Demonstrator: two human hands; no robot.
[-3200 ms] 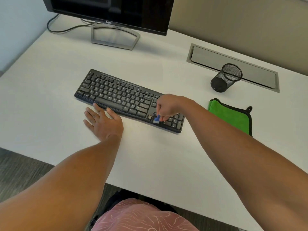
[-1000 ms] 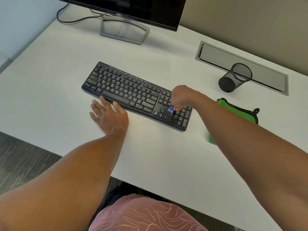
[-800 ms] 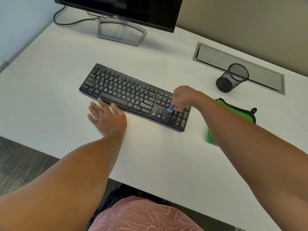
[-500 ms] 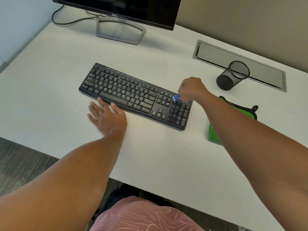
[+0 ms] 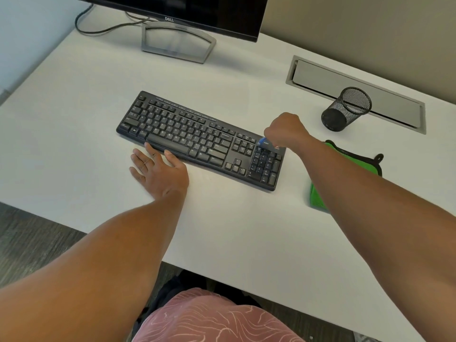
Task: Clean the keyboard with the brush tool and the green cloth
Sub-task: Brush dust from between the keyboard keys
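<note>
The right hand point(image 5: 283, 130) is curled tightly around the brush tool point(image 5: 262, 141), of which only a small blue tip shows below the fingers, and this tip touches the far right corner of the black keyboard point(image 5: 197, 137), just above the number pad. I think the fist grip is chosen because it lets the person push the short bristles down between the keys with some force. The left hand point(image 5: 158, 169) lies flat on the white counter point(image 5: 222, 230) with straight, spread fingers and grasps nothing; its fingertips touch the near edge of the keyboard under the space bar, probably to stop the keyboard from sliding while the brush works on the other end. The green cloth point(image 5: 355, 161) with a dark border lies on the counter to the right of the keyboard, partly hidden by the right forearm, so it is near for the wiping step, which is not yet begun. A black mesh pen cup point(image 5: 345, 109) stands further back on the right, beside a grey cable hatch point(image 5: 320, 77), and it seems to hold nothing. A Dell monitor point(image 5: 177, 11) stands behind the keyboard
</note>
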